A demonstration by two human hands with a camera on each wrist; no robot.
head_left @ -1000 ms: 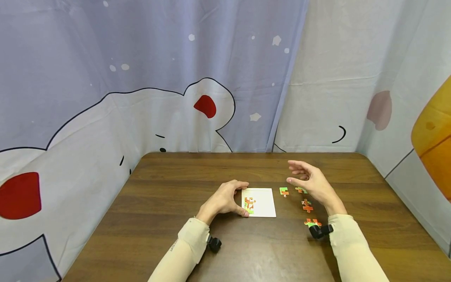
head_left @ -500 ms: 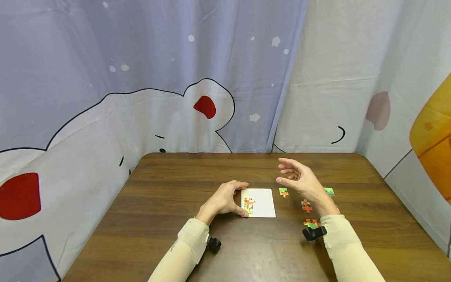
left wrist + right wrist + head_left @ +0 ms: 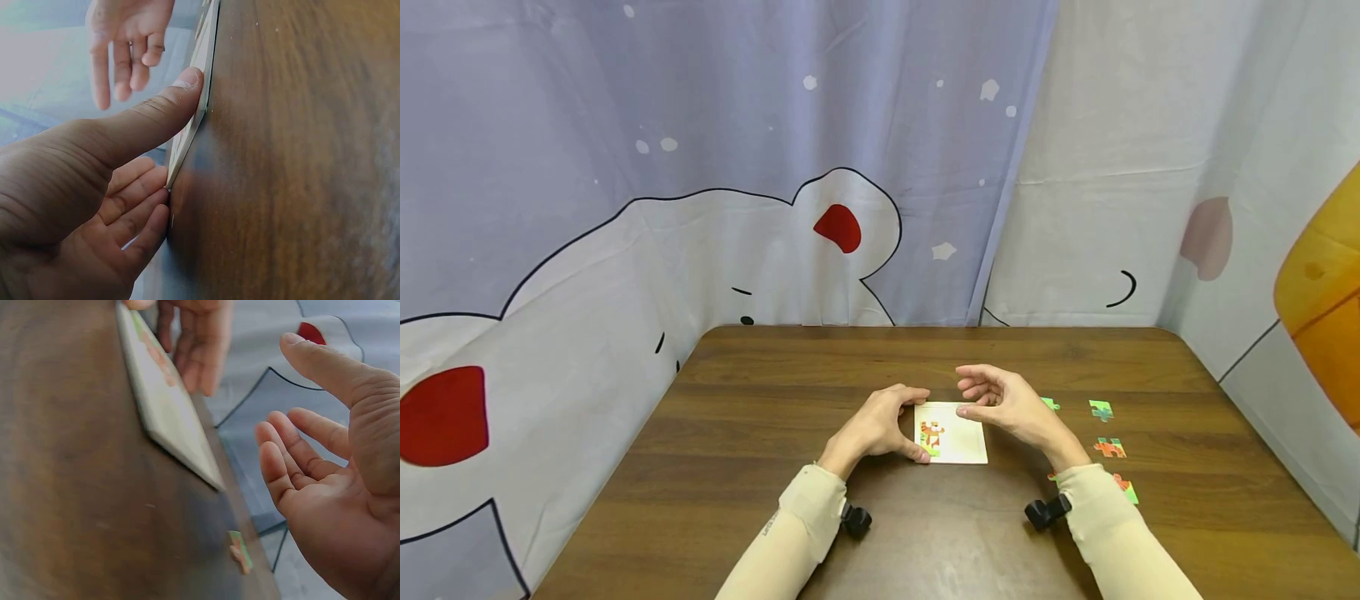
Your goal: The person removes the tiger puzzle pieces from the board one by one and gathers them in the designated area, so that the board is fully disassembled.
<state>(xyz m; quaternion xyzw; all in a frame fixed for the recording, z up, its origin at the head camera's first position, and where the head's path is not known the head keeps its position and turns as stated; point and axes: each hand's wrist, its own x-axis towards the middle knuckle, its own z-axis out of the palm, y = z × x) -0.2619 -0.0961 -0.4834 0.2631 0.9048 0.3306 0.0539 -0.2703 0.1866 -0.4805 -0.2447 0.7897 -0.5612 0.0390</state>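
Observation:
A white square puzzle board lies flat on the wooden table, with joined orange and green jigsaw pieces at its left side. My left hand grips the board's left end, thumb at the near edge and fingers at the far edge. The left wrist view shows that thumb pressed against the rim. Over the right part of the board hovers my right hand, thumb and fingers spread apart. Nothing is between them in the right wrist view, where a loose jigsaw piece lies beyond the board's corner.
Several loose pieces lie to the right, among them a green-and-blue piece, an orange-and-green piece and a nearer one; my right arm covers others. A printed curtain hangs behind the table.
My right hand has moved left and lower, from above the loose pieces to over the board, uncovering pieces on the right. The left hand and board stay in place.

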